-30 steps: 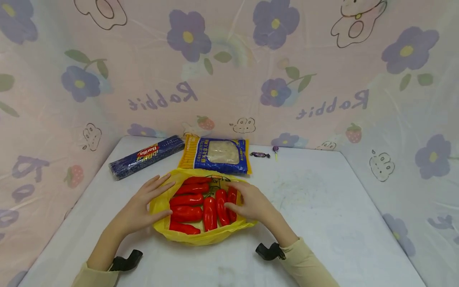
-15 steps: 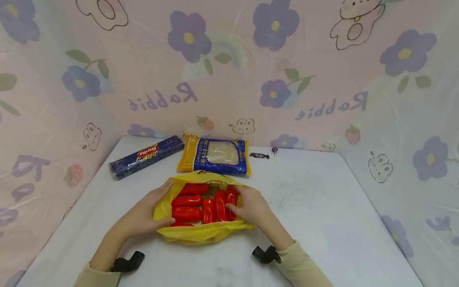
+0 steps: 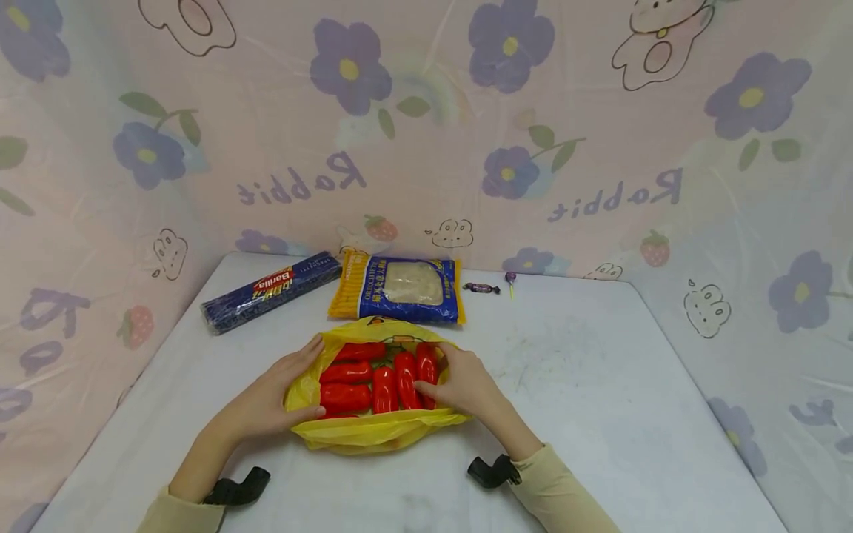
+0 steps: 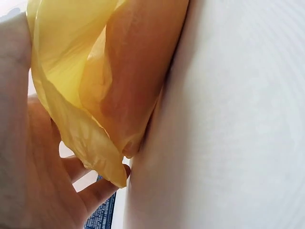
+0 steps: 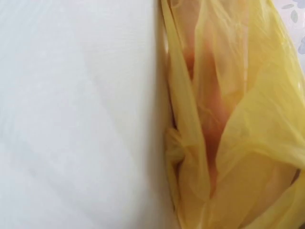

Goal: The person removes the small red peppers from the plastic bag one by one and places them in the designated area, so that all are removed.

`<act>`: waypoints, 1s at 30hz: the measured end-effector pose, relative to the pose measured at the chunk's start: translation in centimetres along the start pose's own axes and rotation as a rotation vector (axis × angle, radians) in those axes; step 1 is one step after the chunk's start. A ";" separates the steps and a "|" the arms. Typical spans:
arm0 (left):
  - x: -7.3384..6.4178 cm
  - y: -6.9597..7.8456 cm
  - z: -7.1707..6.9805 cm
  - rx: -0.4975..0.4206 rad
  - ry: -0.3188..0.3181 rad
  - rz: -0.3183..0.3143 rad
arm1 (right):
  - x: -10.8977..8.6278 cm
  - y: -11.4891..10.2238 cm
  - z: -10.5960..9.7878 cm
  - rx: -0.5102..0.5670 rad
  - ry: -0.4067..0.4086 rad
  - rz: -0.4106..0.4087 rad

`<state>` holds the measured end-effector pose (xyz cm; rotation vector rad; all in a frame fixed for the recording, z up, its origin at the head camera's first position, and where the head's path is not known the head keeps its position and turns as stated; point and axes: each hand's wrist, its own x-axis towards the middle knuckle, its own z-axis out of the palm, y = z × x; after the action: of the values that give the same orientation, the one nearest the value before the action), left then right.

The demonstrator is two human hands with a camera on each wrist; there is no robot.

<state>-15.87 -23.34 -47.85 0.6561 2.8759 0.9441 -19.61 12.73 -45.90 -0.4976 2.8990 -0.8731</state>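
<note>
A yellow plastic bag lies on the table, its mouth spread wide. Inside are several long, glossy red vegetables with green stems near the middle. My left hand cups the bag's left side, thumb along the near rim. In the left wrist view, its outstretched fingers pass behind the bag's thin edge. My right hand rests against the right side, its thumb over the vegetables. The right wrist view shows only crumpled yellow plastic beside the white tabletop; the hand is hidden there.
A dark blue spaghetti pack lies back left. Behind the bag is a blue-and-yellow pasta packet, with a wrapped candy and a purple lollipop right of it. A patterned curtain encloses the white table.
Both hands have come inward slightly around the bag. Its mouth has narrowed, and the near rim now covers more of the lowest red vegetables. The other packages have stayed put.
</note>
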 end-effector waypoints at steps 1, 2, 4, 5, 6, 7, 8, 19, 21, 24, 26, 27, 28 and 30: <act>0.0 0.0 0.0 -0.001 -0.005 -0.002 | 0.0 0.1 0.0 0.007 -0.001 0.001; -0.1 0.1 0.0 -0.003 -0.008 -0.002 | 0.0 0.1 0.1 0.011 -0.001 0.002; -0.1 0.2 0.0 -0.005 -0.015 0.000 | 0.0 0.2 0.2 0.021 0.000 0.003; -0.1 0.2 0.0 -0.006 -0.015 0.006 | 0.0 0.3 0.2 0.022 0.002 0.004; -0.2 0.2 0.0 -0.005 -0.015 0.011 | 0.0 0.3 0.2 0.024 0.003 0.003; -0.2 0.2 0.0 -0.004 -0.014 0.016 | 0.0 0.4 0.3 0.027 0.005 0.002; -0.3 0.1 0.0 -0.003 -0.013 0.021 | 0.0 0.4 0.3 0.030 0.006 0.001; -0.2 0.0 0.0 -0.007 -0.012 0.009 | 0.0 0.0 0.3 0.103 0.060 0.014; -0.2 0.0 0.0 -0.008 -0.012 0.007 | 0.0 0.0 0.4 0.109 0.066 0.016; -0.2 0.0 0.0 -0.008 -0.014 0.004 | 0.0 -0.1 0.4 0.119 0.067 0.025; -0.2 0.1 0.0 -0.008 -0.015 0.003 | 0.0 -0.1 0.4 0.125 0.069 0.027; -0.2 0.1 0.0 -0.008 -0.016 0.003 | 0.0 -0.2 0.4 0.131 0.071 0.028; -0.2 0.0 0.0 -0.009 -0.017 0.003 | 0.0 -0.2 0.4 0.135 0.075 0.028; -0.2 0.0 0.0 -0.011 -0.018 0.003 | -0.1 -0.2 0.4 0.156 0.080 0.028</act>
<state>-15.64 -23.40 -47.88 0.6648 2.8527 0.9490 -19.43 12.42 -46.13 -0.4171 2.8690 -1.1288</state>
